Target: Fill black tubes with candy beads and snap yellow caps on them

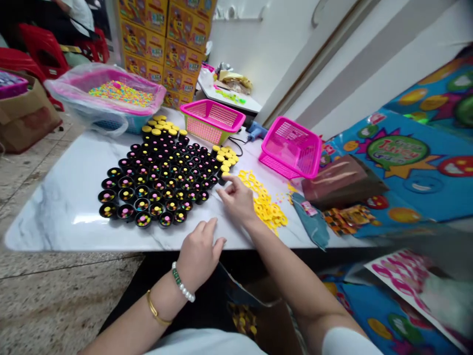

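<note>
My right hand (238,201) is at the right edge of a cluster of small black cups (142,191). Its thumb and index finger are closed about a black cup with a yellow lid (225,175), partly hidden by the fingers. Nearer the table's front edge, my left hand (201,251) holds nothing, its thumb and fingers apart. The uncovered cups contain small coloured pieces and a pink or yellow piece. Several yellow-lidded cups (225,157) stand just beyond my right hand. To its right lies a pile of loose yellow plastic pieces (268,209).
A lined pink basket (107,74) of coloured bits stands at the back left. Two more pink baskets (212,114) (291,148) sit behind. A teal cloth (312,222), orange packets (349,218) and a blue printed box (406,153) are at the right.
</note>
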Demonstrator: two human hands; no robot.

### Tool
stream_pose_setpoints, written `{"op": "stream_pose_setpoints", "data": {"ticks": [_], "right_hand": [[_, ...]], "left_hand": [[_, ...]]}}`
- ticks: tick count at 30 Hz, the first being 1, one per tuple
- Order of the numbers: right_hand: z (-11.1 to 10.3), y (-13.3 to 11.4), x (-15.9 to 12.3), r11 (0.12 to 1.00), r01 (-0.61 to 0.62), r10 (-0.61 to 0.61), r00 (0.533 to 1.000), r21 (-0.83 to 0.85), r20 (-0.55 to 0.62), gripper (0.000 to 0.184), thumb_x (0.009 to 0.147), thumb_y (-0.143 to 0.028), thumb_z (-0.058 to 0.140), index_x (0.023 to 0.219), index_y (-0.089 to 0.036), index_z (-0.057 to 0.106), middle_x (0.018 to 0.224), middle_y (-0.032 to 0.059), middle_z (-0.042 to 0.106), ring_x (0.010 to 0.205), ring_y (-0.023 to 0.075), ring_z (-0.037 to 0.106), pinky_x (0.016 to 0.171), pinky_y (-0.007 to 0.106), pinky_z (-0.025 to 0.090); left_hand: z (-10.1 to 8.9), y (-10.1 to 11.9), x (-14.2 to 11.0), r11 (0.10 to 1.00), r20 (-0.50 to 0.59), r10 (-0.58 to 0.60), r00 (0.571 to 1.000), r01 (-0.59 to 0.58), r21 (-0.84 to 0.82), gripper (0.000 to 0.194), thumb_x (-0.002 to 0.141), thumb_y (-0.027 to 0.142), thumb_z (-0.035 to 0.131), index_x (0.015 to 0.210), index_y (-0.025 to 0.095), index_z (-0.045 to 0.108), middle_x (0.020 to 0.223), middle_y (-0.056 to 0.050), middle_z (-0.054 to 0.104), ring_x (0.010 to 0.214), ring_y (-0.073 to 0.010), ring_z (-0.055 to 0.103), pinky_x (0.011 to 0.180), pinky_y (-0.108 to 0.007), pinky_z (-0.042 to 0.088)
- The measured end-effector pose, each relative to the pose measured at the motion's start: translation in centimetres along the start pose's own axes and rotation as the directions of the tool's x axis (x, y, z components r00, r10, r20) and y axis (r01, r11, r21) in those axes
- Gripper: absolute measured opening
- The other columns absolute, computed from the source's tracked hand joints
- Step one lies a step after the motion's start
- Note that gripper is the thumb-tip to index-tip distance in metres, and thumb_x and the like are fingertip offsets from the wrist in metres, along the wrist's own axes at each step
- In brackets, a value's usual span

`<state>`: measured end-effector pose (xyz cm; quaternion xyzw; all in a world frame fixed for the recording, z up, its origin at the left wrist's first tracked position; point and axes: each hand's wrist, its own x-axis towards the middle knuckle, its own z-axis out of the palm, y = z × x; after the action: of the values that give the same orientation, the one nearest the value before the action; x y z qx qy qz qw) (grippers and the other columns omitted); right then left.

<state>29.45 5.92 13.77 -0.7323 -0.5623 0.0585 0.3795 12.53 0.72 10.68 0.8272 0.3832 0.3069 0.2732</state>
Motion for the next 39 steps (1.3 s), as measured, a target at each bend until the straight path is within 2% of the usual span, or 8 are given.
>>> {"op": "stream_pose_setpoints", "data": {"ticks": [7, 12, 17, 19, 23, 25, 29, 39], "right_hand": [[-0.2, -1.2, 1.6, 1.0, 0.012, -0.012, 0.993, -0.003, 0.119, 0.022, 0.078, -0.02, 0.056, 0.099, -0.018, 0.062, 0.058, -0.0093, 0.052, 0.058, 0.0081, 0.053, 0.063, 0.019, 0.039], [-2.9, -0.9, -3.3, 0.996, -0.043, 0.025, 0.973, 0.073, 0.229, 0.024, 0.073, -0.02, 0.065, 0.097, -0.019, 0.061, 0.054, -0.0095, 0.051, 0.051, 0.009, 0.051, 0.056, 0.021, 0.04], [-5.3, -0.5, -8.0, 0.919, -0.214, 0.019, 0.864, 0.332, 0.504, 0.044, 0.084, -0.032, 0.059, 0.127, -0.02, 0.055, 0.072, -0.0033, 0.06, 0.053, 0.0087, 0.054, 0.051, 0.021, 0.043], [-6.2, 0.5, -7.9, 0.941, -0.204, 0.086, 0.916, 0.269, 0.391, 0.053, 0.085, -0.039, 0.06, 0.132, -0.017, 0.052, 0.073, -0.0015, 0.061, 0.054, 0.0099, 0.054, 0.052, 0.023, 0.045], [-6.7, 3.1, -7.2, 0.95, -0.119, 0.125, 0.992, -0.29, 0.0, 0.043, 0.084, -0.044, 0.06, 0.114, -0.014, 0.067, 0.065, 0.0027, 0.061, 0.057, 0.0163, 0.055, 0.059, 0.03, 0.046], [-6.2, 3.4, -7.9, 0.9, -0.03, 0.052, 0.998, -0.435, 0.038, 0.036, 0.085, -0.044, 0.06, 0.104, -0.015, 0.071, 0.068, 0.0059, 0.064, 0.062, 0.0196, 0.059, 0.061, 0.031, 0.045], [-4.8, 1.9, -10.4, 0.891, 0.182, -0.126, 0.979, -0.416, 0.159, 0.029, 0.09, -0.041, 0.057, 0.1, -0.018, 0.071, 0.085, 0.0089, 0.066, 0.073, 0.0195, 0.063, 0.063, 0.029, 0.047], [-5.7, 1.2, -7.6, 0.892, 0.287, -0.23, 0.953, -0.349, 0.195, 0.025, 0.089, -0.039, 0.058, 0.1, -0.017, 0.066, 0.102, 0.0114, 0.062, 0.081, 0.0202, 0.063, 0.073, 0.033, 0.053]], "left_hand": [[0.1, -0.3, -0.1, 0.999, -0.053, 0.046, 0.998, -0.048, -0.02, 0.037, 0.087, 0.02, 0.061, 0.122, 0.013, 0.053, 0.087, -0.005, 0.062, 0.073, -0.017, 0.061, 0.069, -0.031, 0.053], [-0.1, -0.2, 0.1, 0.997, -0.088, 0.033, 0.996, -0.039, -0.066, 0.051, 0.087, 0.022, 0.061, 0.134, 0.012, 0.043, 0.088, -0.005, 0.061, 0.075, -0.0177, 0.061, 0.067, -0.029, 0.052], [-0.3, 0.0, 0.4, 0.996, -0.037, 0.053, 0.998, -0.055, -0.067, 0.04, 0.088, 0.019, 0.058, 0.127, 0.016, 0.051, 0.087, -0.004, 0.059, 0.073, -0.017, 0.06, 0.067, -0.029, 0.05], [-0.4, 0.2, 0.4, 0.997, -0.01, 0.044, 0.999, -0.045, -0.067, 0.027, 0.089, 0.019, 0.058, 0.116, 0.018, 0.058, 0.086, -0.003, 0.058, 0.072, -0.0165, 0.059, 0.067, -0.029, 0.05], [-0.5, 0.5, 0.4, 0.997, -0.021, 0.007, 1.0, -0.009, -0.081, 0.019, 0.088, 0.02, 0.059, 0.107, 0.017, 0.059, 0.087, -0.003, 0.058, 0.07, -0.0148, 0.058, 0.065, -0.027, 0.049], [-0.4, 0.6, 0.4, 0.996, -0.042, -0.005, 0.999, 0.001, -0.088, 0.018, 0.087, 0.02, 0.059, 0.105, 0.017, 0.058, 0.089, -0.003, 0.057, 0.072, -0.0145, 0.058, 0.063, -0.026, 0.048], [-0.4, 0.7, 0.4, 0.994, -0.065, -0.024, 0.998, 0.016, -0.112, 0.018, 0.085, 0.018, 0.06, 0.103, 0.018, 0.056, 0.092, -0.004, 0.055, 0.076, -0.0147, 0.058, 0.061, -0.024, 0.048], [-0.5, 0.8, 0.2, 0.99, -0.041, -0.034, 0.999, 0.028, -0.135, 0.03, 0.085, 0.017, 0.063, 0.114, 0.02, 0.056, 0.099, -0.004, 0.055, 0.077, -0.0137, 0.059, 0.065, -0.024, 0.051]]}}
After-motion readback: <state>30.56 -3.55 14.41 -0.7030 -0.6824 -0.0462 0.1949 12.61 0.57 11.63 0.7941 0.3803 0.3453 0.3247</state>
